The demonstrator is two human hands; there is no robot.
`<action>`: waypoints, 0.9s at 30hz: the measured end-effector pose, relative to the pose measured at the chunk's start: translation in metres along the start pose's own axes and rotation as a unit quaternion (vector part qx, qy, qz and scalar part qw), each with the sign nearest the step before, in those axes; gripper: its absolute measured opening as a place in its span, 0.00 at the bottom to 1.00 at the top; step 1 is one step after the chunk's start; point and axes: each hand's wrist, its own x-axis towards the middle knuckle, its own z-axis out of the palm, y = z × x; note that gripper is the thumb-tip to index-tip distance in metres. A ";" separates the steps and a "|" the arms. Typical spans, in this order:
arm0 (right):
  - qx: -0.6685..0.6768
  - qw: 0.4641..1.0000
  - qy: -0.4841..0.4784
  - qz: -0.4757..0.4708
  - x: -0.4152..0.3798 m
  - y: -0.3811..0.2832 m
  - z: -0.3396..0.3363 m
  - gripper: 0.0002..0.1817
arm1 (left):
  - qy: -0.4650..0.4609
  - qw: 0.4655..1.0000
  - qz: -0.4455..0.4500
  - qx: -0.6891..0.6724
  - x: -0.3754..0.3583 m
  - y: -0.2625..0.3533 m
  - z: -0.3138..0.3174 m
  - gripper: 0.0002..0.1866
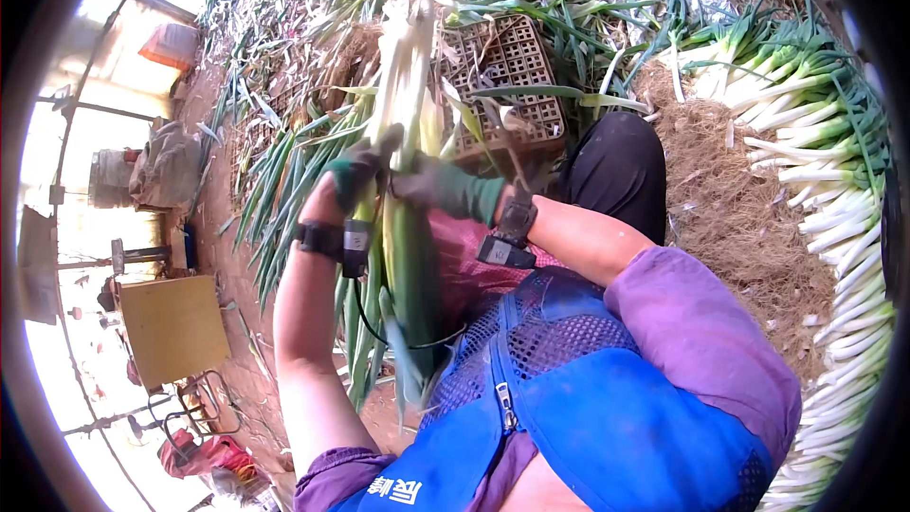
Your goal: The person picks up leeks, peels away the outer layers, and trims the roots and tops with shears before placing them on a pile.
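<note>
A bunch of long green onions [403, 85] stands before my body, white stalks at the far end and green leaves hanging toward my lap. My left hand [355, 173], in a dark glove with a green cuff, closes on the stalks where white turns to green. From the other side, my gloved right hand [444, 188] grips the same bunch. Both hands are a little blurred, and their fingertips are partly hidden. More onion leaves [303, 171] spread out left of the bunch.
A brown plastic crate [507, 66] lies just beyond my hands. Cleaned green onions [834, 256] form a long curved row at right, beside a heap of root trimmings [735, 218]. Leaf scraps [303, 9] litter the far ground. At left stands a chair with a yellow board [175, 330].
</note>
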 end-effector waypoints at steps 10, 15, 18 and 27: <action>-0.323 0.908 -0.025 -0.265 -0.027 0.029 0.034 0.13 | -0.101 0.973 -0.085 -0.190 -0.026 0.078 0.003 0.26; -0.518 0.840 -0.097 -0.128 -0.045 -0.007 0.026 0.13 | -0.014 0.988 -0.107 -0.111 -0.030 0.073 0.009 0.27; -0.546 0.823 -0.114 -0.105 -0.051 -0.017 -0.007 0.10 | 0.010 0.986 -0.095 -0.139 -0.045 0.061 -0.004 0.27; -0.226 0.850 0.349 -0.323 -0.018 -0.119 -0.195 0.14 | -0.080 0.934 0.008 -0.348 -0.111 0.054 -0.025 0.43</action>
